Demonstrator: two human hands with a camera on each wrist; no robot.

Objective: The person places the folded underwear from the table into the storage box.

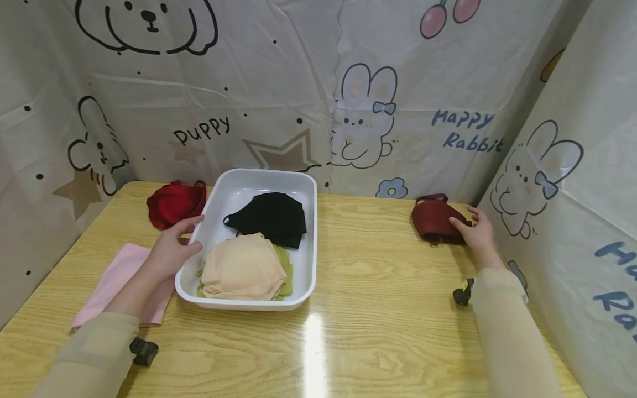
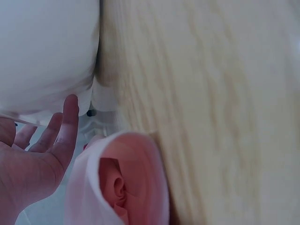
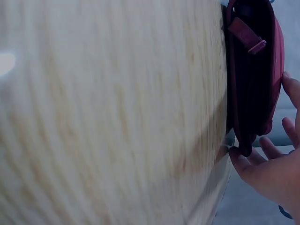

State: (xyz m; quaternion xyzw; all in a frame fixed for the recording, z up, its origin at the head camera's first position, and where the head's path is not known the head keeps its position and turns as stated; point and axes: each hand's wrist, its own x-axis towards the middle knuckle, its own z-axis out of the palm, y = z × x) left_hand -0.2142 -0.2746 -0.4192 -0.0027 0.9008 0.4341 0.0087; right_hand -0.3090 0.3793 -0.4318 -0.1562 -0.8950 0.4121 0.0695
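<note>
My left hand [image 1: 174, 249] is at the left side of a white plastic tray [image 1: 312, 265], its fingers and thumb near the rim. In the left wrist view its fingers [image 2: 71, 112] extend beside the tray's outer wall. Inside the tray lie a black fabric piece [image 1: 273, 218], a folded beige cloth [image 1: 244, 268] and an olive-green cloth [image 1: 285, 271] partly beneath it. At the far right my right hand [image 1: 480, 235] touches the end of a small dark red bag [image 1: 435, 218] with spread fingers. In the right wrist view the bag's open mouth and a buckled strap [image 3: 246, 35] show.
A bright red fabric item [image 1: 174, 204] with a thin strap lies behind the tray's left side. Folded pink cloth [image 1: 116, 282] rests by my left forearm. Printed sheets [image 1: 278, 83] hang behind and beside the wooden table [image 1: 378, 331].
</note>
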